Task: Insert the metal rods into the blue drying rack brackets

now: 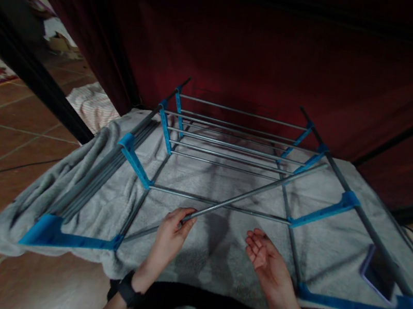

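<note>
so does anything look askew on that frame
Yes: the rod in the left hand slants diagonally across the frame, while the crossbars run side to side. What looks like a phone near the right side tube also seems oddly placed.

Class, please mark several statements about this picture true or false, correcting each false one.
1. The left hand grips a long, thin, grey metal rod. True.
2. Both hands grip the rod. False: the right hand is open, apart from it.
3. A soft grey blanket lies beneath the rack of grey metal bars. True.
4. The rack's plastic brackets are all yellow. False: they are blue plastic brackets.
5. Both wrists are bare. False: a black band circles the left wrist.
</note>
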`<control>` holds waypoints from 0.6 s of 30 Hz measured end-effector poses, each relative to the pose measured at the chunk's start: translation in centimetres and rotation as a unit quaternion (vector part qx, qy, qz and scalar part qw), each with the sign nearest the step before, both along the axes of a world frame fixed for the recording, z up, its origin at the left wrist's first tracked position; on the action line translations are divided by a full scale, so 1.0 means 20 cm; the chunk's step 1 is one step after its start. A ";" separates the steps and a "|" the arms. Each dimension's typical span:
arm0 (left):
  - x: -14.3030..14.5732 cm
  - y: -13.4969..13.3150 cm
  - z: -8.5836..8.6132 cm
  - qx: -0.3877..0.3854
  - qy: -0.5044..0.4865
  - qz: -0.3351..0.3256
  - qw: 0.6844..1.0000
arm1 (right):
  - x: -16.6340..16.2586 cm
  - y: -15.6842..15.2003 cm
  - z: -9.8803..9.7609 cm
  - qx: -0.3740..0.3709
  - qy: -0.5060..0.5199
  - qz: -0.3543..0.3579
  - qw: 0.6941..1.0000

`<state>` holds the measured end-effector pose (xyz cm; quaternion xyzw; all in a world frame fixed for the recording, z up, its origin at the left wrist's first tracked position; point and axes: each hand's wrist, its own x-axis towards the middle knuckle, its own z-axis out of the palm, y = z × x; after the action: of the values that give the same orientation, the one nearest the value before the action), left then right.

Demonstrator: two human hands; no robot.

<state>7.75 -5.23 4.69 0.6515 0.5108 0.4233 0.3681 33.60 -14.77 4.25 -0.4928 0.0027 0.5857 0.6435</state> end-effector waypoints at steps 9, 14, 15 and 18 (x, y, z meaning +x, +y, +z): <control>-0.02 -0.02 -0.10 0.063 0.119 -0.063 0.989 | 0.01 0.06 0.01 0.028 -0.048 -0.011 0.998; -0.01 -0.02 -0.13 0.104 0.186 -0.080 0.974 | 0.05 0.07 0.02 0.057 -0.048 -0.045 0.996; -0.01 -0.02 -0.14 0.111 0.204 -0.082 0.969 | 0.06 0.08 0.02 0.059 -0.046 -0.053 0.996; -0.02 -0.02 -0.16 0.128 0.251 -0.087 0.956 | 0.08 0.08 0.01 0.060 -0.053 -0.065 0.995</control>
<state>7.31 -5.67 1.48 0.8203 0.4694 0.2741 0.1776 35.16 -13.16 4.35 -0.4826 -0.0344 0.5148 0.7078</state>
